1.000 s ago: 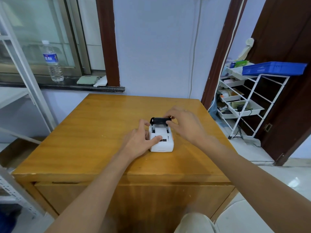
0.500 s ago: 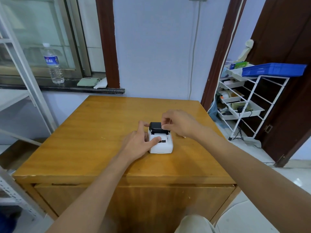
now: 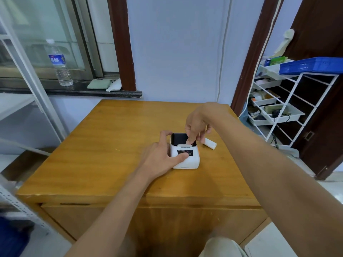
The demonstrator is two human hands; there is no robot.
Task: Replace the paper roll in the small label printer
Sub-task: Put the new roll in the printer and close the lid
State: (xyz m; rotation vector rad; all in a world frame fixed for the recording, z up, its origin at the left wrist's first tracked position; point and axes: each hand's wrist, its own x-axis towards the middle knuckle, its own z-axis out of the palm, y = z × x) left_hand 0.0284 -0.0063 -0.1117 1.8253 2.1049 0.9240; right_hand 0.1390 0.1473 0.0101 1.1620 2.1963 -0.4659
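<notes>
A small white label printer (image 3: 186, 158) sits near the middle of the wooden table (image 3: 111, 145). Its black lid (image 3: 178, 138) is folded down at the back, and a short white paper strip (image 3: 183, 145) pokes out along the lid's front edge. My left hand (image 3: 161, 158) grips the printer's left side, with the thumb on the front panel and the index finger behind the lid. My right hand (image 3: 197, 125) reaches down from above, thumb and fingertips closed on the lid's right front corner. A white paper roll (image 3: 210, 143) lies on the table just right of the printer.
A water bottle (image 3: 59, 64) and folded cloths (image 3: 104, 84) stand on the window sill behind the table. To the right is a white wire rack (image 3: 289, 112) with trays and a blue crate (image 3: 311, 65). A metal shelf frame (image 3: 27, 71) stands at the left.
The black lid was raised open a second ago and now lies folded down. My right hand moved from behind the lid to on top of it. The white roll beside the printer has come into view.
</notes>
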